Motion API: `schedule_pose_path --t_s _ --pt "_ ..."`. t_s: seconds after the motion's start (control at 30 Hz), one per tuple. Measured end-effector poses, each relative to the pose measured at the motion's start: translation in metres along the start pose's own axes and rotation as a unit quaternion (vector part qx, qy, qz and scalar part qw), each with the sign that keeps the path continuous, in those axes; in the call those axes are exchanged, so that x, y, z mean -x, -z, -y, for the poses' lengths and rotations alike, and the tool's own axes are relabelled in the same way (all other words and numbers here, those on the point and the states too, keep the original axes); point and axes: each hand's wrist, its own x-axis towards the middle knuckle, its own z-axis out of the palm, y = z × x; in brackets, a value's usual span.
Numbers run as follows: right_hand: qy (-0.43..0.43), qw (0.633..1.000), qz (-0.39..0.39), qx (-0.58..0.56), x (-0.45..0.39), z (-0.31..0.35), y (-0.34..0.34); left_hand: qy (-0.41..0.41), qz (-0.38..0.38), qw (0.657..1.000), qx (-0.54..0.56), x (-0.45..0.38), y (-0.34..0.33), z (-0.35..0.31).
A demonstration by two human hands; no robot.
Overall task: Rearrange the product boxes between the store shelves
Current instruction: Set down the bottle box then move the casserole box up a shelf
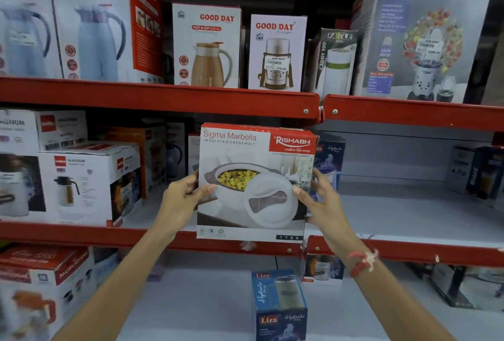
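Note:
A white and red Sigma Marbella casserole box is held upright in front of the middle shelf, its lower edge level with that shelf's red front rail. My left hand grips its left side, thumb on the front. My right hand grips its right side; a red thread band is on that wrist. Behind the box's left edge a second box of the same kind shows partly on the shelf.
Magnum flask boxes fill the middle shelf's left part. Good Day flask boxes, a Fable box and a Prestige mixer box stand on the upper shelf. A blue Liza box stands on the lower shelf. Dark boxes stand far right.

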Motion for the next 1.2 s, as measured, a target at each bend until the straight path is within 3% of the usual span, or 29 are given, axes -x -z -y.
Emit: schedule_pose_path --t_s 0.13,0.47,0.93,1.2 --pt "-0.002 1.0 0.002 0.006 -0.023 -0.013 -0.029 -0.048 -0.006 0.998 -0.027 -0.023 0.014 0.016" --pt "-0.02 0.999 0.018 0.028 -0.041 -0.053 -0.082 -0.033 -0.025 0.999 -0.034 -0.039 0.044 0.07" --pt "-0.011 0.999 0.02 0.038 -0.04 -0.066 -0.091 -0.032 -0.062 0.996 -0.053 -0.041 0.047 0.091" --pt "-0.009 0.999 0.007 0.044 -0.033 -0.06 -0.079 0.02 -0.081 0.991 -0.108 -0.028 0.042 0.09"
